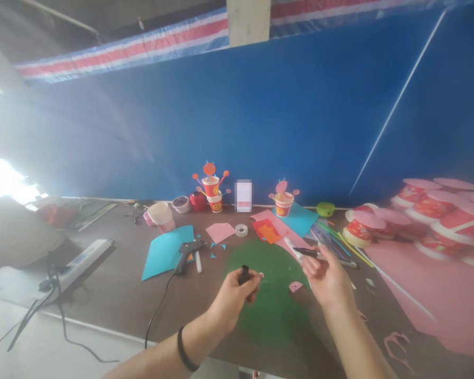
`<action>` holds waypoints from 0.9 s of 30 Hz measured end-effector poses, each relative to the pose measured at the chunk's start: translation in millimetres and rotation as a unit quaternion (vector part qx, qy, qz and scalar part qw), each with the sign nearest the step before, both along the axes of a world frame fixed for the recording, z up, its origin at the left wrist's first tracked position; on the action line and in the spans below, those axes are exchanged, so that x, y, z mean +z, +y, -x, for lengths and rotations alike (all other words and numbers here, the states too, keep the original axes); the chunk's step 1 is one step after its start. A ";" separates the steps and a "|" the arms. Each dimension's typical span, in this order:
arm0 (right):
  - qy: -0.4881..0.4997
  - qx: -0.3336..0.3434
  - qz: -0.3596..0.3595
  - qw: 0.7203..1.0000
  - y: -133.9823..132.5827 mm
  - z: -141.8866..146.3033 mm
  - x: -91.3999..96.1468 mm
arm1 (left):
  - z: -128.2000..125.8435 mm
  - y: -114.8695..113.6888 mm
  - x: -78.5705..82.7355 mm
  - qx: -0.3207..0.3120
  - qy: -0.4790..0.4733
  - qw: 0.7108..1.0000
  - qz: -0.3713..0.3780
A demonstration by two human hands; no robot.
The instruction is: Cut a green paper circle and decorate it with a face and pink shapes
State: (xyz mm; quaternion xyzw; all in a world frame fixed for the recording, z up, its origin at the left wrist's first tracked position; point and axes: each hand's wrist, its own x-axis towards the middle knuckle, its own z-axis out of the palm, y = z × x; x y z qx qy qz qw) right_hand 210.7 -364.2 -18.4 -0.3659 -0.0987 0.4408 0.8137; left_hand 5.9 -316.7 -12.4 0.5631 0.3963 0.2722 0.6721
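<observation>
My right hand [328, 276] grips a black marker [308, 252], its dark tip end pointing left. In my left hand [237, 292] a black cap [244, 275] stands up from the closed fingers. A tiny pale pink piece [261, 275] shows at those fingertips; whether it is pinched there I cannot tell. Both hands are over a round green mat [272, 316], apart from each other. Between them a small pink paper cutout [296, 287] lies on the mat. Beyond lie a white tape roll [242, 230] and orange paper [267, 231].
A glue gun [187, 251] with its cord rests by blue paper [161, 255] on the left, near a power strip [82, 263]. Decorated paper cups [211, 187] stand at the back. Pink-topped cups [450, 226] and a pink sheet [438, 295] fill the right.
</observation>
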 end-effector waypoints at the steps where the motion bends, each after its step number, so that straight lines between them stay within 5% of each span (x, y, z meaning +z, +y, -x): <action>1: 0.020 0.005 0.000 1.000 -4.9 2.5 3.0 | -4.6 2.6 -2.1 0.004 -0.021 0.999 0.036; 8: 0.058 0.013 0.019 0.998 -33.3 24.0 8.2 | -30.1 3.4 -2.9 -0.094 0.017 0.995 0.005; 15: 0.044 -0.021 0.097 0.994 -39.8 37.7 -1.8 | -40.7 5.9 7.8 -0.099 -0.008 0.995 -0.028; 22: -0.031 0.003 0.082 0.996 -36.1 45.4 -8.7 | -41.2 13.1 11.6 -0.115 0.028 0.987 -0.105; 27: 0.009 -0.002 0.095 0.995 -33.3 42.8 -7.4 | -45.2 17.1 11.0 -0.121 0.010 0.986 -0.110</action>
